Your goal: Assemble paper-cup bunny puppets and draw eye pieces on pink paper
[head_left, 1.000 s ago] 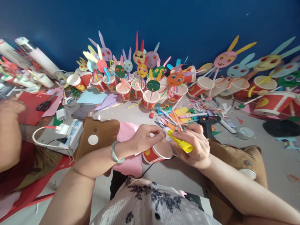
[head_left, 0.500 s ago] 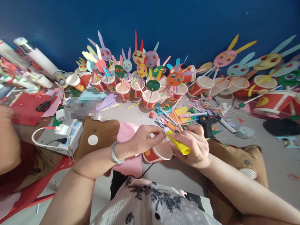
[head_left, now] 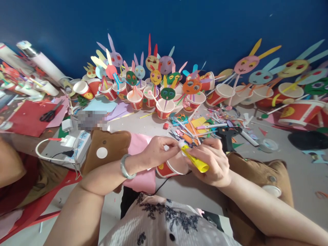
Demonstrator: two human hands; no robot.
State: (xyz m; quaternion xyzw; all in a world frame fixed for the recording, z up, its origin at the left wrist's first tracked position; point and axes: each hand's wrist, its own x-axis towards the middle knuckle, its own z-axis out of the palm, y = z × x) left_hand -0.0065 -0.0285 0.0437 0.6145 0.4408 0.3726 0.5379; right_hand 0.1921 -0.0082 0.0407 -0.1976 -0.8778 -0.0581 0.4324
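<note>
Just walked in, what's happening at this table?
Someone is doing paper crafts with bare hands. The right hand grips a yellow tube, its white tip right by the left hand. The left thumb and forefinger are pinched together; anything between them is too small to make out. A red-and-white paper cup sits just below the hands in view. Behind are more cups with paper rabbit figures.

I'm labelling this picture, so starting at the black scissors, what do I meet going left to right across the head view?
Black scissors, power strip, brown cushion, left hand, right hand holding a yellow tube, second brown cushion.
</note>
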